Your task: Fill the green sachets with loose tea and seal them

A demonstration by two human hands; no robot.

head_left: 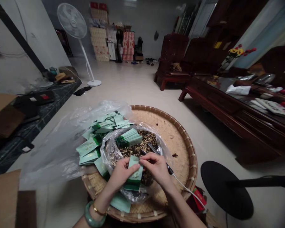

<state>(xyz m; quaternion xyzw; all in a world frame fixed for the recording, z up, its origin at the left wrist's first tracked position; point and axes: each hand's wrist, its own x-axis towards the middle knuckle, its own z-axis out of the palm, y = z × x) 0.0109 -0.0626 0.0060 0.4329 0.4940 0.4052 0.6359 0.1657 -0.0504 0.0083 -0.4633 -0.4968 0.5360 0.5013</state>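
Note:
My left hand (122, 174) and my right hand (155, 167) both pinch a pale green foil packet (134, 173) above a clear plastic bag (111, 152) of dark dried leaves (142, 142). A black corded clamp tool (158, 155) runs beneath my right hand, its white cord (187, 190) trailing to the lower right. A stack of green packets (129, 138) rests on the leaves. Several loose packets (91, 148) lie on a sheet of clear plastic (54, 152). All this sits on a round woven bamboo tray (171, 136). A green bangle (91, 214) circles my left wrist.
A dark stone counter (21, 139) with a laptop-like black object runs along the left. Cardboard (4, 196) sits lower left. A black round fan base (225, 190) lies right, beside a dark wooden table (228, 107). Wooden chairs, a standing fan and stacked cartons stand farther back.

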